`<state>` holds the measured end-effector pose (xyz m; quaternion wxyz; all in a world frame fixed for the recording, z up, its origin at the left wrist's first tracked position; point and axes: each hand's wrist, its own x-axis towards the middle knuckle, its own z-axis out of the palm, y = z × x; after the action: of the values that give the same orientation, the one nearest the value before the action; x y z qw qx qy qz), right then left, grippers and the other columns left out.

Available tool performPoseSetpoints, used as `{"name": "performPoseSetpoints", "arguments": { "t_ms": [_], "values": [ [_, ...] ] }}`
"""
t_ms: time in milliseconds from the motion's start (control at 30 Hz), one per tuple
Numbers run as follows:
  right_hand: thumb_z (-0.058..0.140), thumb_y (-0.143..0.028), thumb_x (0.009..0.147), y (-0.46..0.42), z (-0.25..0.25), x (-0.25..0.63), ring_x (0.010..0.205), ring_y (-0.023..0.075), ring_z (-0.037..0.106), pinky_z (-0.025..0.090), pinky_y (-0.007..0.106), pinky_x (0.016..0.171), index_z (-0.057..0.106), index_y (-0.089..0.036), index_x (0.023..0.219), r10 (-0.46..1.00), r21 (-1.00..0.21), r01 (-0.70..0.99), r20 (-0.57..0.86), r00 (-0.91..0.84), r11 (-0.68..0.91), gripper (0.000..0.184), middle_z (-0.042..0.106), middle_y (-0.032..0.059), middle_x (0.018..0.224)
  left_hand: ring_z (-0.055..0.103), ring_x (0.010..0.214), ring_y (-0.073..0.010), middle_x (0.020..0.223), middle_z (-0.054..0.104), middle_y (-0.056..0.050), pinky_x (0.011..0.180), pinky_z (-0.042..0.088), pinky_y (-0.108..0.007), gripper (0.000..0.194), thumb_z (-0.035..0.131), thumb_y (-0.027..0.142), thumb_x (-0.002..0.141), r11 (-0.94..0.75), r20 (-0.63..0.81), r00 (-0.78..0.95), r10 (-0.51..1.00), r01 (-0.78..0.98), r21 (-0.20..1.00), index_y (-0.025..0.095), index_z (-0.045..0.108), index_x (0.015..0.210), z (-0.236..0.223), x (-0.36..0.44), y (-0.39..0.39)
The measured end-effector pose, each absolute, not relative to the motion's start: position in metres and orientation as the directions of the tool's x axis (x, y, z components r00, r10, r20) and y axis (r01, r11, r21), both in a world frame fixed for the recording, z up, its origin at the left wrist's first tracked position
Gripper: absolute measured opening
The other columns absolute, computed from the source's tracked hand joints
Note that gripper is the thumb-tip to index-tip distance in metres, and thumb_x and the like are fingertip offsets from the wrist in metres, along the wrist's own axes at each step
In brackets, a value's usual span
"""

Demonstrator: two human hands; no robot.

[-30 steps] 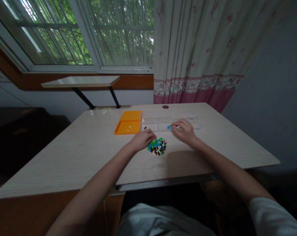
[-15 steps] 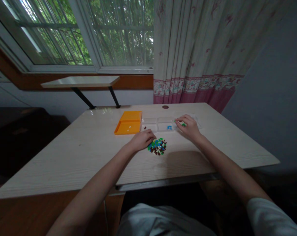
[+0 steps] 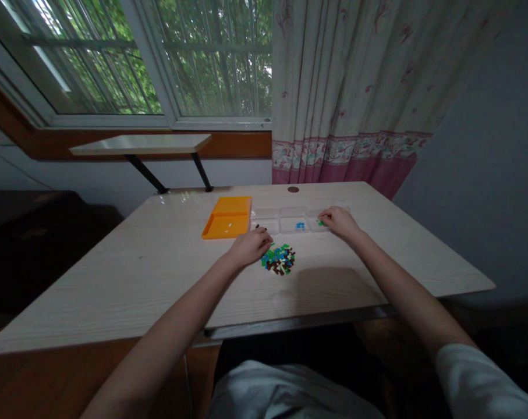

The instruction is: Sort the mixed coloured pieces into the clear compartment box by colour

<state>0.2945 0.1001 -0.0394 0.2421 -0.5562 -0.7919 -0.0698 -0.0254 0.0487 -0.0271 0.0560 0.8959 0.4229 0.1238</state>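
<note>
We judge the sorting to be at an early stage: only a few pieces lie apart by colour, while most sit in a mixed heap of small green, blue, brown and cream pieces (image 3: 279, 259). That heap lies on the pale wood-grain desktop (image 3: 159, 273), between the clear plastic compartment tray (image 3: 293, 213) and the desktop's front edge.

Along the tray's front edge, we count three colours set apart: a few dark brown pieces (image 3: 258, 227) near its left end, a small cluster of bright blue pieces (image 3: 300, 226) around the middle, and some bright green pieces (image 3: 320, 222) further right. A couple of white pieces (image 3: 230, 224) lie in the shallow orange plastic box (image 3: 233, 205) at the tray's left edge.

Our right hand (image 3: 340, 221) is above the tray's right part, fingertips drawn together beside the green pieces; we cannot tell whether they pinch one. Our left hand (image 3: 250, 245) rests with curled fingers at the heap's left edge, and its grip is hidden from us.
</note>
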Motion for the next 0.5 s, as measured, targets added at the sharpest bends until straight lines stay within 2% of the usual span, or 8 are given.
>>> {"name": "performPoseSetpoints", "arguments": {
  "t_ms": [200,367,500],
  "values": [
    [0.055,-0.024,0.079,0.09,-0.034,0.283,0.064,0.0151,0.055,0.04,0.025,0.06,0.07,-0.017,0.086,0.824,-0.205,0.891,0.504,-0.258,0.405,0.018,0.063,0.0047,0.069,0.056,0.093,-0.0193,0.097,0.06,-0.007,0.074,0.046,-0.027,0.024,0.044,0.029,0.084,-0.634,0.173,0.611,0.773,0.746,0.201,0.02,0.064,0.093,-0.026,-0.025,0.048],
    [0.052,-0.022,0.082,0.067,-0.029,0.247,0.07,0.0147,0.056,0.041,0.025,0.066,0.068,-0.017,0.088,0.759,-0.234,0.791,0.524,-0.387,0.565,0.018,0.063,0.0042,0.072,0.056,0.091,-0.0186,0.094,0.06,-0.006,0.073,0.045,-0.026,0.023,0.046,0.031,0.084,-0.631,0.184,0.604,0.775,0.745,0.216,0.019,0.065,0.092,-0.027,-0.024,0.049],
    [0.051,-0.023,0.084,0.05,-0.027,0.219,0.069,0.0147,0.055,0.041,0.025,0.066,0.067,-0.017,0.085,0.67,-0.189,0.706,0.547,-0.502,0.683,0.017,0.062,0.0038,0.07,0.056,0.085,-0.0174,0.091,0.059,-0.007,0.068,0.044,-0.025,0.023,0.046,0.03,0.084,-0.624,0.211,0.587,0.781,0.732,0.273,0.018,0.065,0.089,-0.026,-0.023,0.049]
  ]
}}
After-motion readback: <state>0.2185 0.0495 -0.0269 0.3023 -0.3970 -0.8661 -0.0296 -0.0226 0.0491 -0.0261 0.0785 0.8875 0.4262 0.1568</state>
